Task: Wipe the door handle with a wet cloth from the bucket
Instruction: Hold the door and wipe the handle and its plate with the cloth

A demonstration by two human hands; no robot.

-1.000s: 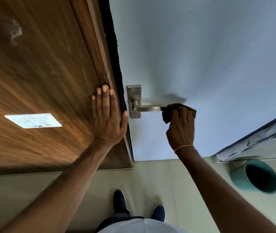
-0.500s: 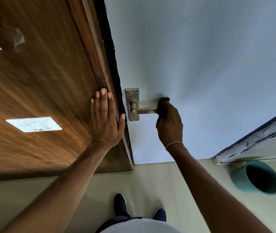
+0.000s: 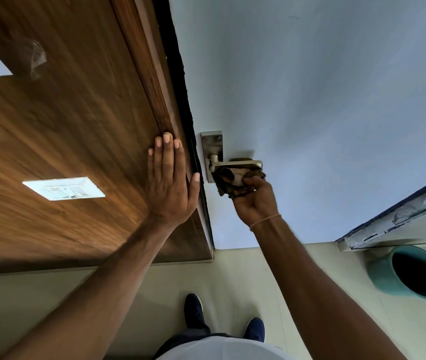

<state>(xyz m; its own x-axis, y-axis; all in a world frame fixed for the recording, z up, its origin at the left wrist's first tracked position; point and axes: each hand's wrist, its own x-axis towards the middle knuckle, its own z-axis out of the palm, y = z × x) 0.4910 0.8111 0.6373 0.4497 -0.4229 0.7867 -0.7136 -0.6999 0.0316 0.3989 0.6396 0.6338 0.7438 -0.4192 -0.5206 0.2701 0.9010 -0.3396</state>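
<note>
Wiping is under way, we judge: our right hand [image 3: 254, 201] grips the cloth [image 3: 235, 180] under the door handle [image 3: 235, 164], while our left hand [image 3: 171, 183] lies flat beside it. The bucket [image 3: 409, 271] stands well right of the handle.

cloth [image 3: 235, 181] under door handle [image 3: 235, 164], bucket [image 3: 409, 272] on floor [image 3: 232, 276] far right

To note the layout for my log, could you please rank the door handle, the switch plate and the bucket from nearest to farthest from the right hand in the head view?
From the right hand:
1. Door handle, just above it, against the cloth.
2. Switch plate, left, on the wood panel.
3. Bucket, lower right, on the floor; close to the plate in rank.
</note>
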